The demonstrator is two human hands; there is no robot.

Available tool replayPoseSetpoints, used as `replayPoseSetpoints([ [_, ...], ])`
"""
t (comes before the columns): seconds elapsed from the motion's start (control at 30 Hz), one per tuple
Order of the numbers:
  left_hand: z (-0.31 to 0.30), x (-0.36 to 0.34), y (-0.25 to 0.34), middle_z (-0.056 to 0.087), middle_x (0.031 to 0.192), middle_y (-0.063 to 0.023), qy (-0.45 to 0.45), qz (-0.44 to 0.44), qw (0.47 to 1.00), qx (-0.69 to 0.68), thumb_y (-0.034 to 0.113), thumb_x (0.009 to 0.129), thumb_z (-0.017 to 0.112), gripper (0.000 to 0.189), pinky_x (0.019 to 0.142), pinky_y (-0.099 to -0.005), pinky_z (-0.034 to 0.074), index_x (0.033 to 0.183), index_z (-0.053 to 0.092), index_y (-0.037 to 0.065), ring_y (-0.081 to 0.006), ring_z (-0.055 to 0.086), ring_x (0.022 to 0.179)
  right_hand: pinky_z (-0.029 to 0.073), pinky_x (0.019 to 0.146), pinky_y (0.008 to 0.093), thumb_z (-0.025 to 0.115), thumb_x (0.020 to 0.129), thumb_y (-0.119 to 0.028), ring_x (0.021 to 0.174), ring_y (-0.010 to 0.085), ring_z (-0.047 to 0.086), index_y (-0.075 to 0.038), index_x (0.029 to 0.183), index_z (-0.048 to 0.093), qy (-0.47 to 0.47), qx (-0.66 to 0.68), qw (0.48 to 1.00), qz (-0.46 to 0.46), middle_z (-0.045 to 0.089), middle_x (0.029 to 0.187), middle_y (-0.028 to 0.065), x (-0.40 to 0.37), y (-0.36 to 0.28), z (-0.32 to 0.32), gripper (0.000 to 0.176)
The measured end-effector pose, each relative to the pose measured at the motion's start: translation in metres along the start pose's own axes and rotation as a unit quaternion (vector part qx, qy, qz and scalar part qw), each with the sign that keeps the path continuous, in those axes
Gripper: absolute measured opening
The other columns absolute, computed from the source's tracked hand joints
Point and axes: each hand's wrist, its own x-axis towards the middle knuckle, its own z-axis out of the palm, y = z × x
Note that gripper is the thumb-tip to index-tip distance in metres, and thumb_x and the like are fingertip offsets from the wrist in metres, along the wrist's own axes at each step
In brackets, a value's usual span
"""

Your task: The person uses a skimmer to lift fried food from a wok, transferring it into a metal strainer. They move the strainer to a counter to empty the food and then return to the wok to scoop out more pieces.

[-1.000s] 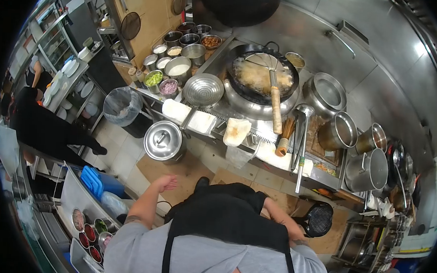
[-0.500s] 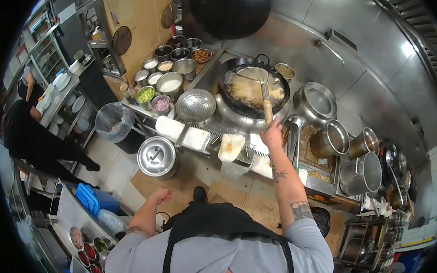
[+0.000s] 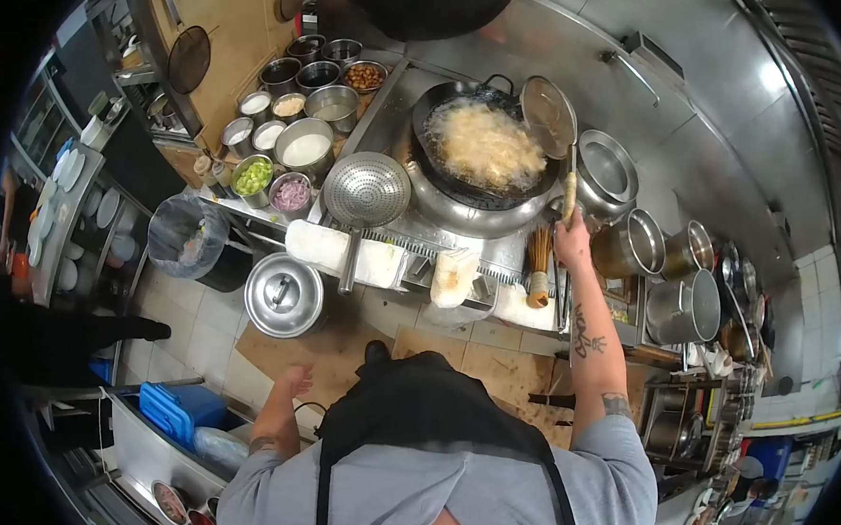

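Observation:
My right hand (image 3: 572, 242) is closed around the wooden handle of a round wire-mesh skimmer (image 3: 549, 119), whose head is raised and tilted over the right rim of a black wok (image 3: 422, 120). Pale golden food (image 3: 488, 144) bubbles in the oil across the wok. Low at my left side hangs my left hand (image 3: 294, 379), empty, with its fingers loosely apart. Nearest to it is a lidded steel pot (image 3: 286, 295) on the floor. A perforated ladle (image 3: 367, 189) lies on the counter left of the wok, its handle over the front edge.
Steel containers of seasonings, with chopped greens (image 3: 253, 178) and diced onion (image 3: 292, 195), stand left of the stove. Folded white cloths (image 3: 345, 256) line its front edge. A bamboo brush (image 3: 539, 267) and several pots (image 3: 684, 310) are at the right. A lined bin (image 3: 188, 238) stands at the left.
My right hand has moved right and lifted the skimmer from over the middle of the wok to its right rim. The food now bubbles in fuller view. My left hand stays low and empty.

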Motion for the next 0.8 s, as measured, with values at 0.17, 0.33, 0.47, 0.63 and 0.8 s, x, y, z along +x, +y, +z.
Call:
replayPoseSetpoints([
  [0.17, 0.001, 0.007, 0.000, 0.066, 0.110, -0.0108, -0.001, 0.014, 0.999, -0.042, 0.032, 0.096, 0.062, 0.035, 0.082, -0.0437, 0.053, 0.122, 0.061, 0.008, -0.0269, 0.066, 0.095, 0.049, 0.045, 0.0351, 0.053, 0.094, -0.003, 0.055, 0.0172, 0.056, -0.003, 0.127, 0.045, -0.167, 0.269, 0.937, 0.149, 0.056, 0.080, 0.0108, -0.014, -0.042, 0.017, 0.034],
  [0.33, 0.020, -0.005, -0.003, 0.067, 0.106, -0.0093, -0.026, 0.066, 0.995, -0.067, 0.031, 0.096, 0.062, 0.032, 0.077, -0.0418, 0.054, 0.121, 0.062, 0.011, -0.0247, 0.066, 0.085, 0.051, 0.050, 0.0376, 0.055, 0.090, 0.004, 0.060, 0.0206, 0.058, -0.004, 0.124, 0.046, -0.238, 0.373, 0.867, 0.230, 0.056, 0.082, 0.0108, -0.006, -0.051, -0.018, 0.036],
  [0.47, 0.012, 0.018, 0.004, 0.067, 0.107, -0.0089, -0.048, 0.018, 0.997, -0.063, 0.033, 0.097, 0.062, 0.034, 0.075, -0.0416, 0.054, 0.122, 0.062, 0.011, -0.0241, 0.066, 0.085, 0.053, 0.051, 0.0390, 0.054, 0.093, 0.002, 0.060, 0.0214, 0.058, 0.000, 0.111, 0.050, -0.290, 0.393, 0.835, 0.252, 0.057, 0.080, 0.0120, -0.007, -0.049, -0.023, 0.019],
  [0.63, 0.033, -0.023, 0.107, 0.065, 0.118, -0.0072, -0.015, 0.118, 0.985, -0.124, 0.034, 0.100, 0.058, 0.039, 0.080, -0.0400, 0.054, 0.131, 0.056, 0.011, -0.0236, 0.066, 0.095, 0.053, 0.051, 0.0371, 0.055, 0.094, 0.001, 0.059, 0.0216, 0.057, 0.006, 0.100, 0.050, -0.301, 0.425, 0.820, 0.238, 0.057, 0.075, 0.0119, -0.005, -0.066, 0.008, 0.009],
  [0.8, 0.071, -0.059, 0.201, 0.066, 0.106, -0.0067, -0.099, 0.254, 0.929, -0.249, 0.032, 0.102, 0.057, 0.029, 0.080, -0.0397, 0.055, 0.121, 0.059, 0.011, -0.0238, 0.067, 0.093, 0.047, 0.045, 0.0328, 0.057, 0.090, 0.004, 0.055, 0.0181, 0.056, 0.006, 0.104, 0.051, -0.313, 0.503, 0.766, 0.251, 0.057, 0.074, 0.0099, 0.014, -0.016, -0.024, 0.015],
])
